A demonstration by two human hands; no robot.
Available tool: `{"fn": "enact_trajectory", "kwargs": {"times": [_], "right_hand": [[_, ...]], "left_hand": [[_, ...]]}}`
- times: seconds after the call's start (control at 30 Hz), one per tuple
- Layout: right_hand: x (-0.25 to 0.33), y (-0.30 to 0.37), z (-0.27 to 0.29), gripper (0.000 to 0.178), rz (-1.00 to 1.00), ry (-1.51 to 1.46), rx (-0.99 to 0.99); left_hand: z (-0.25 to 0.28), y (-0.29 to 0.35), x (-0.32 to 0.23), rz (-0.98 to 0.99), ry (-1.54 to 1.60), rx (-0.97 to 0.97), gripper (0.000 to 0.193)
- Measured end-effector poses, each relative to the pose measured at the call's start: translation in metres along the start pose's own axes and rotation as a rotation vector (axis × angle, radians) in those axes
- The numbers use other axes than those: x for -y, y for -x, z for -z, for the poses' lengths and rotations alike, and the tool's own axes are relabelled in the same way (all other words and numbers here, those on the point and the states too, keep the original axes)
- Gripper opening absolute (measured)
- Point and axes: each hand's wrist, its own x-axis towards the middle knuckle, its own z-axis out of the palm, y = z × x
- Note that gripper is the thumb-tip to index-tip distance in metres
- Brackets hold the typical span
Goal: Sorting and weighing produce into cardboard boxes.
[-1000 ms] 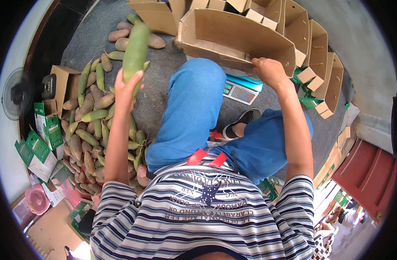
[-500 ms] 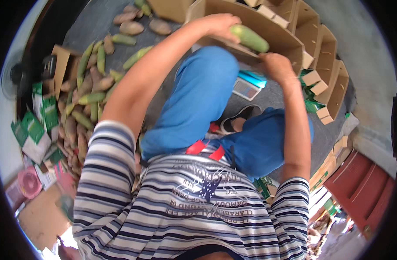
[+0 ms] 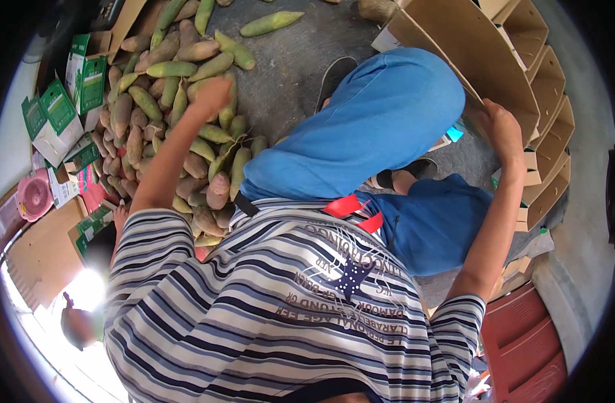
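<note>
My left hand (image 3: 213, 99) reaches down onto a pile of green radishes (image 3: 173, 69) and brown roots (image 3: 121, 114) on the left. It is blurred, and its fingers are hidden, so I cannot tell whether it grips a radish. On the right, my right hand (image 3: 504, 131) is closed on the near edge of an open cardboard box (image 3: 442, 37), its fingers curled over the rim. The inside of that box is mostly out of sight. One green radish (image 3: 272, 23) lies apart on the dark floor.
More open cardboard boxes (image 3: 549, 87) line the right wall. A small scale with a cyan top (image 3: 453, 134) sits beyond my bent knee. Green-and-white cartons (image 3: 86, 74) and a pink basket (image 3: 35, 197) stand left. Another person's hand (image 3: 121, 215) shows near the pile.
My left hand has gone from the box to the pile; the green radish it held there no longer shows. My right hand keeps to the box edge. My view has swung left.
</note>
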Motion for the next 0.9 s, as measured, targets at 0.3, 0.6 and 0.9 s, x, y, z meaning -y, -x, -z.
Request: {"fn": "enact_trajectory", "kwargs": {"times": [0.3, 0.6, 0.9], "right_hand": [[-0.001, -0.002, 0.002, 0.03, -0.048, 0.038, 0.046], [-0.001, -0.002, 0.002, 0.03, -0.094, -0.027, 0.074], [0.011, -0.004, 0.005, 0.032, -0.082, 0.039, 0.105]], "left_hand": [[-0.107, 0.075, -0.01, 0.004, -0.272, 0.398, 0.039], [-0.11, 0.062, -0.015, 0.086, -0.232, 0.428, 0.041], [-0.075, 0.096, -0.004, -0.007, 0.183, -0.11, 0.04]]}}
